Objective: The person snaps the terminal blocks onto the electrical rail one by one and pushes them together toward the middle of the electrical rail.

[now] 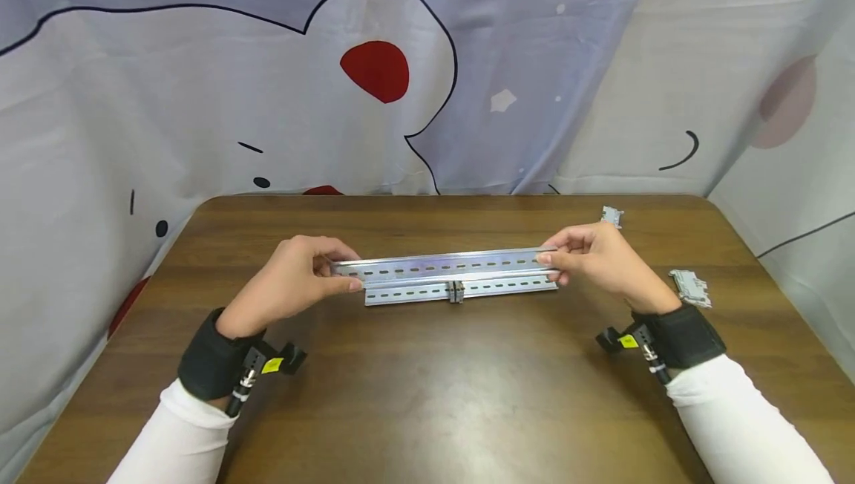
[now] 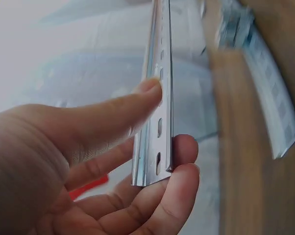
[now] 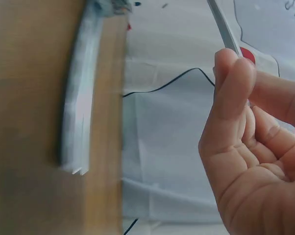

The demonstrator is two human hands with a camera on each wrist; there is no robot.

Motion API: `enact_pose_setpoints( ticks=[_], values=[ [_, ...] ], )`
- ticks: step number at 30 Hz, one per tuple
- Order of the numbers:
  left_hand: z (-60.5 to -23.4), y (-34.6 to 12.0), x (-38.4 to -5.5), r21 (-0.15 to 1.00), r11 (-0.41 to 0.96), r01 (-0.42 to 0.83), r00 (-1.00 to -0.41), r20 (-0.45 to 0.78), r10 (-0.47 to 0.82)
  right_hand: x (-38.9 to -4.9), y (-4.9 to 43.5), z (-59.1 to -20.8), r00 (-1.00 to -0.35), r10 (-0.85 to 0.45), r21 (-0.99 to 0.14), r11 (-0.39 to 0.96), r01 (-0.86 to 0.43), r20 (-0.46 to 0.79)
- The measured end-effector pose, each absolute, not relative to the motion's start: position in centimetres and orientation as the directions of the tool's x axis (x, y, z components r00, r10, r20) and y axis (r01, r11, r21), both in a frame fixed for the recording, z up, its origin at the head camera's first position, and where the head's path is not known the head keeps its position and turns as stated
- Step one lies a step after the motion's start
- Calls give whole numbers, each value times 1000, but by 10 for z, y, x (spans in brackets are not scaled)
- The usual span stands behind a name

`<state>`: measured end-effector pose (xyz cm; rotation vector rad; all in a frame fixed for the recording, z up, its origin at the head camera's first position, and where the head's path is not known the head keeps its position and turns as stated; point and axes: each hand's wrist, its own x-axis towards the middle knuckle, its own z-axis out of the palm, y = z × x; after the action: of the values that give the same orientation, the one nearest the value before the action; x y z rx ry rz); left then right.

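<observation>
A slotted metal DIN rail is held up level between both hands, above the table. My left hand pinches its left end, thumb on the slotted face and fingers behind, as the left wrist view shows on the rail. At the other end, my right hand pinches the rail between thumb and fingers. Behind and below it lies a second DIN rail, partly hidden by the held one. Small grey terminal blocks sit clipped near the middle of that second rail.
Two loose grey terminal blocks lie on the right of the brown table: one block beside the right wrist, another block near the back edge, partly behind the right hand. A printed curtain hangs behind the table.
</observation>
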<state>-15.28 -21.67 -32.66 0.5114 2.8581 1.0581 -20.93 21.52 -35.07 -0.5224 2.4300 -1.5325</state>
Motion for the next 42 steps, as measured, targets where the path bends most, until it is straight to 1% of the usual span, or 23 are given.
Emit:
enact_pose_setpoints(
  ticks=[2, 6, 10, 13, 16, 20, 24, 28, 32, 34, 37, 40, 42],
  values=[
    [-330, -209, -147, 642, 697, 319, -929, 67, 364, -199, 225, -355, -914, -404, -894, 420, -155, -31],
    [-344, -192, -136, 618, 684, 387, -898, 85, 432, -181, 245, -368, -909, -408, -902, 418, -105, -83],
    [-357, -177, -127, 581, 670, 461, -853, 84, 515, -168, 262, -381, -895, -435, -916, 391, -92, -97],
    [-364, -170, -123, 559, 666, 494, -829, 71, 555, -166, 270, -387, -895, -437, -920, 380, -94, -89],
    [-368, -165, -120, 533, 680, 503, -827, 68, 558, -167, 274, -393, -893, -439, -923, 375, -82, -100],
    [-373, -161, -119, 501, 699, 509, -839, 109, 533, -170, 277, -398, -876, -459, -920, 389, -51, -146],
    [-377, -158, -119, 503, 701, 505, -847, 134, 514, -170, 281, -400, -854, -488, -912, 409, -42, -180],
    [-380, -156, -119, 495, 717, 490, -853, 102, 512, -168, 285, -399, -816, -550, -890, 443, -108, -175],
    [-383, -156, -119, 479, 732, 485, -856, 85, 511, -168, 284, -399, -788, -611, -854, 449, -262, -80],
    [-383, -156, -119, 466, 737, 490, -854, 87, 513, -168, 282, -399, -779, -627, -813, 460, -356, -14],
    [-382, -156, -119, 444, 742, 502, -849, 91, 520, -167, 278, -399, -764, -643, -707, 515, -485, 54],
    [-382, -156, -119, 432, 748, 505, -847, 79, 526, -166, 276, -398, -751, -656, -624, 560, -545, 67],
    [-383, -157, -119, 428, 750, 505, -845, 69, 530, -166, 275, -398, -747, -662, -597, 574, -560, 64]
  ],
)
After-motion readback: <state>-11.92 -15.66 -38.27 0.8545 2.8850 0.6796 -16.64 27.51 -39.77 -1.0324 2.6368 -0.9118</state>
